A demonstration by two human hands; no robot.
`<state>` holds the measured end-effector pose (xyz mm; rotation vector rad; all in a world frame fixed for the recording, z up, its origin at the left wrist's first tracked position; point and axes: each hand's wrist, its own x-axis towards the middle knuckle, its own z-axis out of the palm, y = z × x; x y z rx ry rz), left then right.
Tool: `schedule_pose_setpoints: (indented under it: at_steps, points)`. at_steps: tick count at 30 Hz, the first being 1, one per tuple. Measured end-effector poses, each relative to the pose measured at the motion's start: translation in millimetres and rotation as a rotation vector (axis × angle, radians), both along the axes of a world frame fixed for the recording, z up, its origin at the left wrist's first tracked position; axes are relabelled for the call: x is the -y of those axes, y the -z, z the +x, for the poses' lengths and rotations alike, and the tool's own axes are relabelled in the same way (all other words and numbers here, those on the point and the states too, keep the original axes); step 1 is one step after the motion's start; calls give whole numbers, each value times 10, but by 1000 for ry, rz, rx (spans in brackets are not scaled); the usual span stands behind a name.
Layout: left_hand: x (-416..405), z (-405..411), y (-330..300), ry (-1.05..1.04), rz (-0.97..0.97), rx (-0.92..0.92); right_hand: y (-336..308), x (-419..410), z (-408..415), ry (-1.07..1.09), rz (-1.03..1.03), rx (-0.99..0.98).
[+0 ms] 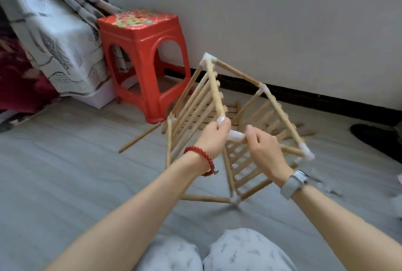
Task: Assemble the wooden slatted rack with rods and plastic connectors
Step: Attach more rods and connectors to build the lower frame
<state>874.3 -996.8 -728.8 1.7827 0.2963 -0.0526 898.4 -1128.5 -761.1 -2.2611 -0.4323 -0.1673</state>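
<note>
A partly built wooden slatted rack (195,105) stands on the grey floor in front of me, its rods joined by white plastic connectors at the corners. My left hand (214,138) grips the near upper corner where a white connector (236,135) sits. My right hand (264,151) closes on the rod (291,150) that meets this connector from the right. Slatted panels form the left and right sides. Another white connector (306,151) caps the right near corner.
A red plastic stool (141,59) stands behind the rack to the left, beside patterned fabric (54,31). A loose rod (140,138) lies on the floor left of the rack. More slats (302,131) lie behind it. A dark shoe (374,138) sits at far right.
</note>
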Motion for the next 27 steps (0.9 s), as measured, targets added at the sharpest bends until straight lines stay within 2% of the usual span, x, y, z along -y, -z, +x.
schedule_pose_setpoints:
  at_steps: [3, 6, 10, 13, 15, 17, 21, 25, 27]
  points:
    - [26, -119, 74, 213, 60, -57, -83, 132, 142, 20, -35, 90]
    - [-130, -214, 95, 376, 330, -72, -23, 268, 213, -104, -209, 95]
    - [-320, -222, 227, 338, 819, 284, 185, 559, 262, -265, -469, 118]
    - [-163, -73, 392, 689, 1180, 267, 300, 752, 305, -259, -666, 96]
    - [59, 59, 481, 868, 1298, 267, 356, 824, 259, -165, -632, 138]
    - [220, 150, 510, 910, 1296, 273, 422, 813, 140, -41, -461, 153]
    - [562, 148, 593, 860, 1272, 353, 432, 737, -102, 182, -142, -29]
    - [910, -18, 787, 757, 1167, 471, 433, 920, -195, 381, -98, -89]
    - [917, 15, 798, 744, 1129, 483, 439, 1050, -184, 484, -49, -248]
